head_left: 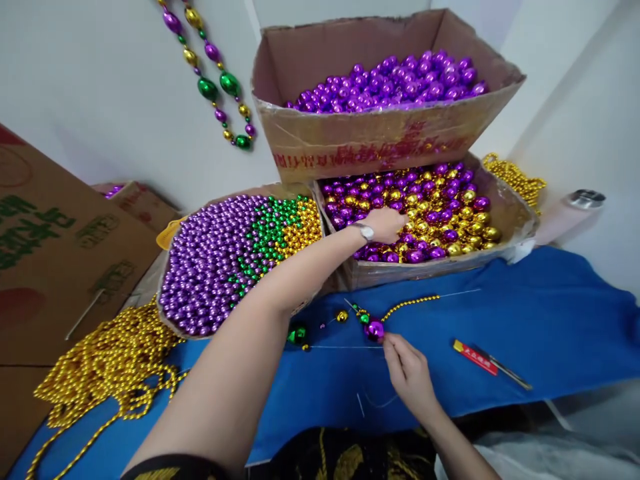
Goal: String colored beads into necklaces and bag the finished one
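Observation:
My left hand (pixel 385 225), with a watch at the wrist, reaches into a cardboard box (pixel 430 270) of shiny purple and gold beads. Its fingers are curled down among the beads; what they grip, if anything, cannot be made out. Over the blue cloth, my right hand (pixel 407 363) pinches a large purple bead (pixel 373 329) between thumb and fingers. Small green beads (pixel 363 318) sit against that bead, with a thin needle-like tip beside them. A short gold bead strand (pixel 411 303) with a bare thread end lies behind. Left of it are a gold bead (pixel 342 316) and a green bead (pixel 298 335).
A box of purple beads (pixel 410 83) stands above and behind. At left is a container of small purple, green and gold beads (pixel 215 260), near heaped gold strands (pixel 115 360). A red-and-yellow packet (pixel 475 357) lies right. A bead necklace (pixel 229 83) hangs on the wall.

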`<state>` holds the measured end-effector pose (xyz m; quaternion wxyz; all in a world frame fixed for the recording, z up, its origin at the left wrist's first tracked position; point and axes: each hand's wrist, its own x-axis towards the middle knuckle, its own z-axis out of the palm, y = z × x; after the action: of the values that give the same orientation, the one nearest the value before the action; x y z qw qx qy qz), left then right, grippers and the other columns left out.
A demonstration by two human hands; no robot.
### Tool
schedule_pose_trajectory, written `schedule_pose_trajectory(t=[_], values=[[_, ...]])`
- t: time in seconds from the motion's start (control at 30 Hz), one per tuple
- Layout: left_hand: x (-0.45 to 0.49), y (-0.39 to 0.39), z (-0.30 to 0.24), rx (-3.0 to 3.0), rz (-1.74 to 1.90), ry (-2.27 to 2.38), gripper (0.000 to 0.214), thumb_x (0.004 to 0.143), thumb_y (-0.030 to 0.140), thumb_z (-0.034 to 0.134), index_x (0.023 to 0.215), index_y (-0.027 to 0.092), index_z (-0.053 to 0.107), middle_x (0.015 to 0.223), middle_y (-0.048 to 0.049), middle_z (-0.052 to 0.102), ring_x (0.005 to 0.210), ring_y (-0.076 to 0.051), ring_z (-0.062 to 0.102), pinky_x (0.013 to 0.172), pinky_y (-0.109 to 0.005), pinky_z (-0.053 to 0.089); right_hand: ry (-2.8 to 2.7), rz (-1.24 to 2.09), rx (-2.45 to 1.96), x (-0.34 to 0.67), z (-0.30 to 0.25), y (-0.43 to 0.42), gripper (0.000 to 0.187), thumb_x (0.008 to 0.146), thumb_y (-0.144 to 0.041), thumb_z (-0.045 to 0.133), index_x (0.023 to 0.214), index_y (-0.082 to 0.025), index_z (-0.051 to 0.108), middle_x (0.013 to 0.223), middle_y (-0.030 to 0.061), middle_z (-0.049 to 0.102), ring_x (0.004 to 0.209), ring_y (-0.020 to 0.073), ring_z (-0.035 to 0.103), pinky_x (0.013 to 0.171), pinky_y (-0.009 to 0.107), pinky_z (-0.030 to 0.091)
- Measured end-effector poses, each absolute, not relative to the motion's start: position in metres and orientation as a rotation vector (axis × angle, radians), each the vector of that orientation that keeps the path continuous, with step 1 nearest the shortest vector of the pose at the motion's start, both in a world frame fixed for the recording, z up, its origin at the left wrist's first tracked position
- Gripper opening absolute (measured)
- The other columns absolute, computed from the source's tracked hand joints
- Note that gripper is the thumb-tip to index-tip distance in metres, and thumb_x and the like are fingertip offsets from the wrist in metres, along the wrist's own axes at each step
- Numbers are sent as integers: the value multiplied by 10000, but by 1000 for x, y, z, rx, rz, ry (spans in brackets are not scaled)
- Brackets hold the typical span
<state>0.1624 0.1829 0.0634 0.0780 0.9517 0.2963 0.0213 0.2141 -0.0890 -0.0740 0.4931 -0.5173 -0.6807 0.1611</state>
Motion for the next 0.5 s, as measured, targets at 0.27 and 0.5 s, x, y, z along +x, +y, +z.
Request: schedule_pose_trajectory(t=[0.27,0.5], values=[[22,84,64,1347,904,593,368,770,267,720,1108,170,614,1028,-58,655,863,-149,655,749,-266,518,-1650,246,-1323,214,-59,-84,156,959,-175,484,987,-187,637,810,22,718,618,111,660,643,198,526],[-37,29,16,887,973,601,384,742,261,738,1103,169,648,1017,-79,686,710,-108,615,586,-215,457,-1821,102,-1211,200,-61,-73,118,938,-158,525,986,-169,632,849,48,726,738,140,700,725,219,540]])
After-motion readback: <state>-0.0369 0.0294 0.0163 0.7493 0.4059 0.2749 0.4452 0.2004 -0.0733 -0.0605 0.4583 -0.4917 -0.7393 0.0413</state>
